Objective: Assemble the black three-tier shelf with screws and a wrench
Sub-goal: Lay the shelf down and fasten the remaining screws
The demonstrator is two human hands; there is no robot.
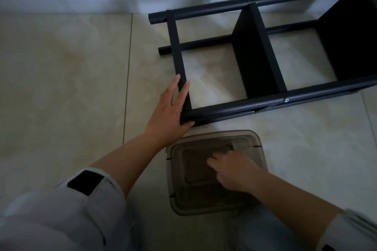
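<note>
1. Black metal fills the upper right of my view: the shelf [263, 55] lies on its side on the floor [61, 79], its long round poles running from the middle of the frame out toward the right edge.
2. I see three flat tiers standing on edge between the poles: one at the near end, one in the middle, one at the far right, partly cut off by the frame.
3. A silver screw head [286, 99] shows on the front pole where the middle tier meets it; two more small ones sit on the back pole.
4. My left hand [170, 113] rests at the near end of the shelf. Its fingers are straight and slightly spread, lying along the edge of the nearest tier, while the thumb reaches under the end of the front pole.
5. My right hand [232, 171] is on top of a smoky translucent plastic box [216, 172] that sits on the floor just in front of the shelf, close to my body.
6. The right-hand fingers curl down onto the lid near its raised handle; I cannot tell whether they actually grip it or only press on it.
7. Pale sleeves cover both forearms up to the wrists, with a dark patch on the left one.
8. The floor is beige tile, and a light wall with a skirting board runs behind the shelf.
</note>
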